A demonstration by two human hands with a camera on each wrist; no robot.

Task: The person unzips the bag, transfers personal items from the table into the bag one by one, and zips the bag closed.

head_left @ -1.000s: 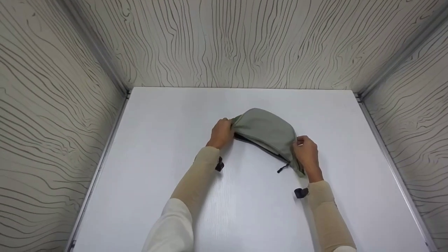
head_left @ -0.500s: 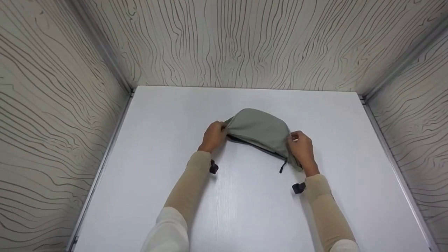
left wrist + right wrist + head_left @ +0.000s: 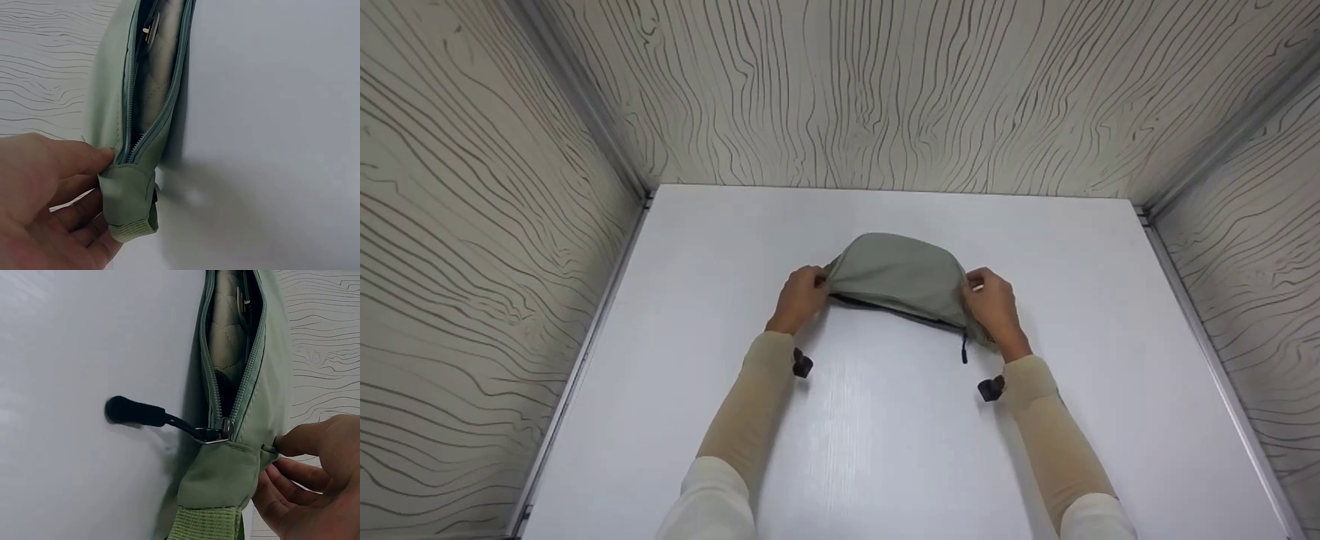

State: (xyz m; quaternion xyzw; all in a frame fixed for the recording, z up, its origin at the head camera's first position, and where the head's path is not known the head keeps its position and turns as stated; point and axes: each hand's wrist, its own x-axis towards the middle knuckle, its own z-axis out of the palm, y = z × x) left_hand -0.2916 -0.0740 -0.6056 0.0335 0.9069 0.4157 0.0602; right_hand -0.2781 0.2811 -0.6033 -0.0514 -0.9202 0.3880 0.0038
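A grey-green waist bag (image 3: 896, 266) stands on the white table, its zipped opening facing the person. My left hand (image 3: 801, 298) pinches the bag's left end, thumb on the near side beside the zip's end. At the other end my right hand (image 3: 991, 301) pinches a fold of the fabric. In the right wrist view the zip is undone, with the slider at the right end and a black zip pull (image 3: 135, 412) hanging from it. Inside the opening shows a quilted beige item (image 3: 160, 67) with a small metal piece (image 3: 151, 29); its kind cannot be told.
The white table (image 3: 840, 450) carries the bag near its middle. Wood-grain patterned walls (image 3: 840, 90) rise behind it and at both sides. Green webbing (image 3: 205, 523) comes off the bag's right end. A small black camera sits on each wrist.
The bag and both hands have shifted left in the head view, and the bag has turned more level. The head view itself has also shifted slightly. Both hands keep their hold.
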